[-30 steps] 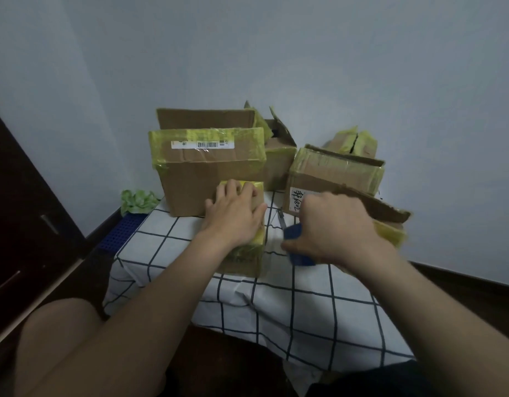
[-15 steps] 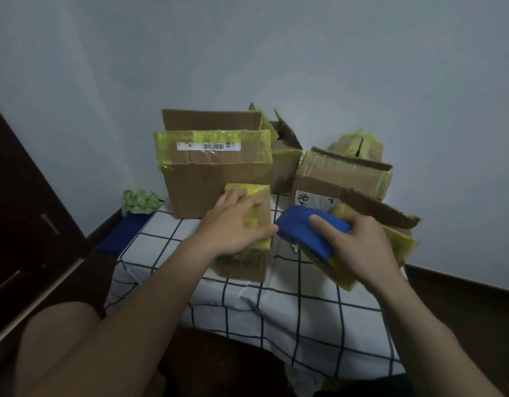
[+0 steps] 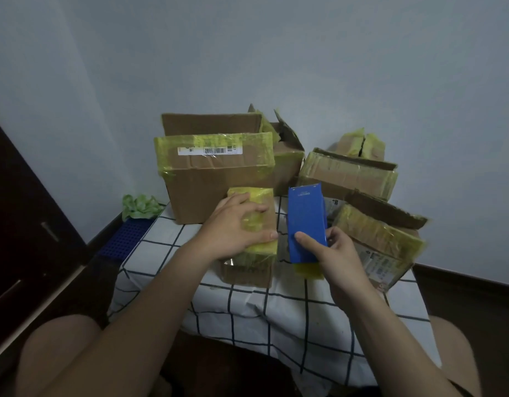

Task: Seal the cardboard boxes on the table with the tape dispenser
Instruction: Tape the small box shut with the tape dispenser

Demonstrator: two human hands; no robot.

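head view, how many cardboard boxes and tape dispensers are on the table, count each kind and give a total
cardboard boxes: 6
tape dispenser: 1
total: 7

A white cloth (image 3: 276,316) crossed by thin dark lines in a square grid covers the work surface and hangs over its near edge in creases. A plain pale wall (image 3: 247,53) fills the background, with a dark skirting board (image 3: 462,275) running along its foot on the right. On the left stands a dark wooden cabinet (image 3: 32,224) with a slim metal handle (image 3: 50,231). In the corner near it lies a crumpled green bundle (image 3: 140,206), just above a blue perforated mat (image 3: 124,239) on the floor.
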